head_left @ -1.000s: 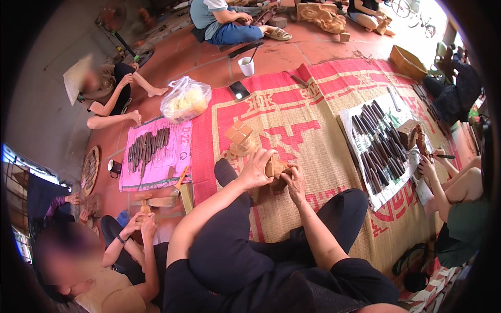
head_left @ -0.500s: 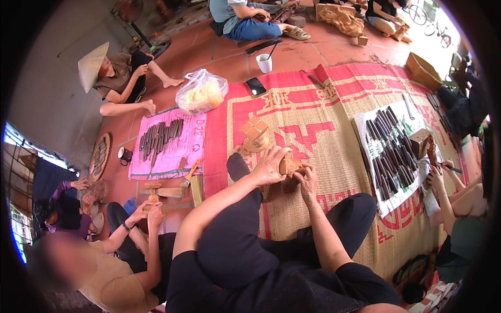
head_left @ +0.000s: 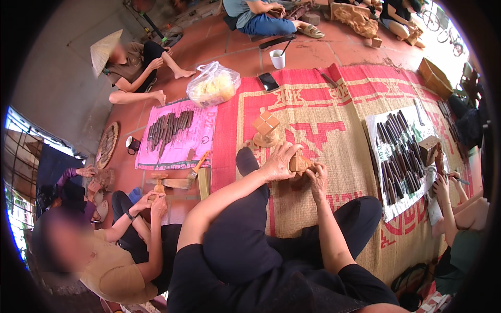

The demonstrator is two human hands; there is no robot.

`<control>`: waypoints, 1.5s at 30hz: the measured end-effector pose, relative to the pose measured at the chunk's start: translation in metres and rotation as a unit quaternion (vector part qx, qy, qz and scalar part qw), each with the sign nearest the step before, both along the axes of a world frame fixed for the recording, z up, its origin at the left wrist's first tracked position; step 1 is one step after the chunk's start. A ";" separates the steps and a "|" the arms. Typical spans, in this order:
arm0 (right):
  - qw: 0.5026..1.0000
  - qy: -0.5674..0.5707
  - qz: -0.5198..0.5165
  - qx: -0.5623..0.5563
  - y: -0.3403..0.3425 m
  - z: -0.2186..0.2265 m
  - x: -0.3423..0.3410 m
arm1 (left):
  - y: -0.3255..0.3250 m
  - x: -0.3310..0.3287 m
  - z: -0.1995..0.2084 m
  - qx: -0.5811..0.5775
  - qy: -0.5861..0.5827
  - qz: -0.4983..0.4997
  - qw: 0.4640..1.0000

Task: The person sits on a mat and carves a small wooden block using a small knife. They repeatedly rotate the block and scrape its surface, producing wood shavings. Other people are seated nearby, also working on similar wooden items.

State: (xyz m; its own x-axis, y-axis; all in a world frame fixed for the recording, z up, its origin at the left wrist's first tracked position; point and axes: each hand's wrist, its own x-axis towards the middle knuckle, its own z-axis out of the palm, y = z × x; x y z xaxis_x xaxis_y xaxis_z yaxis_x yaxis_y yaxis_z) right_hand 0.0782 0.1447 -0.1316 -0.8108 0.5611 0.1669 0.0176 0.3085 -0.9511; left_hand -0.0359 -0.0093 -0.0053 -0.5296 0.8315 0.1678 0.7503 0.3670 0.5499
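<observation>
The carved wooden piece point(head_left: 300, 164) sat just right of the middle of the frame, above the rush mat point(head_left: 292, 208), between the person's 2 hands. The left hand point(head_left: 281, 160) was wrapped over its left end, the thumb and fingers spread around it. The right hand point(head_left: 318, 177) was drawn in narrow, its fingertips pinching the right end; whether they also held a small tool, I could not tell. A darker shape showed beneath the piece, too shadowed to make out.

The wood looked stiff and dry, so it probably would not have given under a squeeze, and its size against the palm suggested a light to middling weight. The surface seemed smooth but hardly slippery. Any thin carved edges would have been the fragile part. The thick body looked the best place for a firm hold, with the palm behind it and the fingertips off the fine edges.

Up and left of it, 1 wooden stand with a cube top point(head_left: 266, 125) stood on the mat, near the left hand.
</observation>
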 end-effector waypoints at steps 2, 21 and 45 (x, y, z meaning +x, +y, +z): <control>0.996 -0.006 -0.025 -0.089 0.002 -0.005 0.001 | 0.000 0.000 0.002 0.002 0.007 -0.002 1.000; 0.996 0.017 0.014 0.083 -0.031 0.025 0.008 | -0.001 0.000 0.002 0.017 0.006 -0.005 1.000; 0.999 0.029 -0.025 -0.026 -0.034 0.041 0.001 | 0.001 0.000 0.000 -0.004 -0.005 -0.001 1.000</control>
